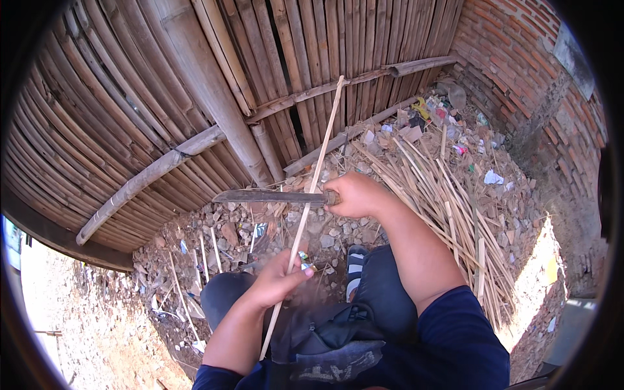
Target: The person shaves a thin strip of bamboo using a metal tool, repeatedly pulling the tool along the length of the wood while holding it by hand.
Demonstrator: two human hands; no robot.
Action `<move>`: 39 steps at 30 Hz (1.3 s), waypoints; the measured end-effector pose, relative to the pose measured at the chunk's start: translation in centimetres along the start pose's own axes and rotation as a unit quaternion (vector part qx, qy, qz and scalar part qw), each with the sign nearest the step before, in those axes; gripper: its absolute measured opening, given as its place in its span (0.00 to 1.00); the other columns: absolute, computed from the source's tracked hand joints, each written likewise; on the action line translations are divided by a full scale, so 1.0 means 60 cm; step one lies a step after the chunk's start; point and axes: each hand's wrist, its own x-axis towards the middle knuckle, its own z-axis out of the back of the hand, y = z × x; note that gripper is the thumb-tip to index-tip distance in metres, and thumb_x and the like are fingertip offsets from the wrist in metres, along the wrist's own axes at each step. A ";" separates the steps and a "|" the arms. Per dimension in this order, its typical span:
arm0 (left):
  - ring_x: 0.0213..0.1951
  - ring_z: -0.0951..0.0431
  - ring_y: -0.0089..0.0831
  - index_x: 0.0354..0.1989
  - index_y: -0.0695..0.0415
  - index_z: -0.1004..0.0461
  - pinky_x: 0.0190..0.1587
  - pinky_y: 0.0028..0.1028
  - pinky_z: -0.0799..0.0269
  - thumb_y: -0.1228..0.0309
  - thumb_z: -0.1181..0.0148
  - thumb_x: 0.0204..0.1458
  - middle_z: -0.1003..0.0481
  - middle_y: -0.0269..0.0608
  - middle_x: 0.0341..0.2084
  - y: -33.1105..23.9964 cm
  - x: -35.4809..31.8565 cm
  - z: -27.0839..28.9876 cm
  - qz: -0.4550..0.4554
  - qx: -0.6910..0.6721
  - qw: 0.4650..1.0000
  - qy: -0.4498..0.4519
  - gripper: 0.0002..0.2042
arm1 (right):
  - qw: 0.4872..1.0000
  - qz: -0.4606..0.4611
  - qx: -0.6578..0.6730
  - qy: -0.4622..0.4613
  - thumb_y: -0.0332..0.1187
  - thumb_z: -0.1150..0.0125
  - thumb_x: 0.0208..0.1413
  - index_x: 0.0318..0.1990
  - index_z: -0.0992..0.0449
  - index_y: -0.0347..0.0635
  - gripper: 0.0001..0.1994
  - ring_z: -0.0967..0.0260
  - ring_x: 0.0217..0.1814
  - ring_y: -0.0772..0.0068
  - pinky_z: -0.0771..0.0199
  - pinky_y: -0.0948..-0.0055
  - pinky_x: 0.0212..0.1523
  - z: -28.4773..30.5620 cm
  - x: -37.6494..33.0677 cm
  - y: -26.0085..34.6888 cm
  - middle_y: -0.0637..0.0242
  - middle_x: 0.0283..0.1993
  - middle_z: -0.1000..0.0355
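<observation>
My left hand [277,279] is closed round a long, pale bamboo strip [323,146], which slants up and away from my lap. In my right hand [356,195] I grip the handle of a machete [270,196] with a dark, worn blade. The blade lies level, pointing left, and crosses the strip above my left hand. Whether the edge touches the strip or only passes over it, I cannot tell. To the right of my right arm lies a big pile of similar bamboo strips [448,208].
A bamboo slat wall [312,52] with a horizontal pole [156,166] stands in front and to the left. At the right rises a brick wall [513,52]. Stones and litter [494,177] cover the ground. A few thin sticks [184,292] lie at the left. My knees are bent below my hands.
</observation>
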 end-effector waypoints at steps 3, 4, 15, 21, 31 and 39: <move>0.16 0.39 0.16 0.33 0.54 0.38 0.16 0.22 0.45 0.67 0.33 0.54 0.37 0.27 0.18 -0.002 0.001 -0.001 0.005 -0.005 1.000 0.015 0.15 | 0.995 -0.069 0.073 -0.001 0.43 0.32 0.45 0.48 0.22 0.44 0.22 0.25 0.46 0.48 0.26 0.56 0.49 0.000 0.017 -0.039 0.48 0.42 0.23; 0.16 0.39 0.16 0.33 0.54 0.38 0.16 0.22 0.45 0.67 0.33 0.54 0.37 0.27 0.18 -0.002 0.002 -0.002 0.004 -0.008 1.000 0.015 0.15 | 0.995 -0.068 0.071 -0.003 0.43 0.32 0.45 0.48 0.22 0.44 0.22 0.25 0.46 0.48 0.26 0.56 0.49 0.002 0.017 -0.049 0.48 0.42 0.23; 0.17 0.38 0.16 0.35 0.55 0.38 0.18 0.21 0.44 0.66 0.33 0.53 0.37 0.27 0.19 0.002 0.002 0.000 0.001 -0.006 1.000 0.019 0.16 | 1.000 -0.002 -0.002 0.022 0.43 0.31 0.45 0.44 0.21 0.45 0.19 0.25 0.42 0.48 0.26 0.56 0.43 -0.010 0.007 -0.010 0.50 0.36 0.23; 0.17 0.38 0.16 0.35 0.55 0.38 0.18 0.21 0.44 0.67 0.33 0.54 0.37 0.27 0.19 -0.005 0.000 -0.004 0.009 -0.012 0.999 0.028 0.15 | 0.988 -0.122 0.098 0.003 0.41 0.32 0.45 0.49 0.21 0.46 0.22 0.25 0.47 0.48 0.26 0.58 0.49 0.003 0.016 -0.045 0.50 0.42 0.23; 0.15 0.41 0.16 0.37 0.51 0.38 0.16 0.20 0.50 0.70 0.36 0.55 0.35 0.29 0.20 0.004 0.002 0.001 0.018 -0.034 0.999 0.026 0.13 | 0.999 -0.029 0.030 0.009 0.42 0.30 0.45 0.47 0.22 0.41 0.22 0.24 0.42 0.48 0.26 0.58 0.45 -0.013 0.015 -0.028 0.48 0.39 0.23; 0.16 0.38 0.18 0.37 0.55 0.39 0.17 0.22 0.45 0.69 0.34 0.54 0.37 0.29 0.19 -0.003 -0.001 -0.004 0.021 -0.013 0.999 0.032 0.15 | 0.987 -0.124 0.102 -0.010 0.42 0.31 0.45 0.50 0.22 0.43 0.23 0.25 0.46 0.48 0.26 0.59 0.48 0.004 0.019 -0.053 0.49 0.41 0.23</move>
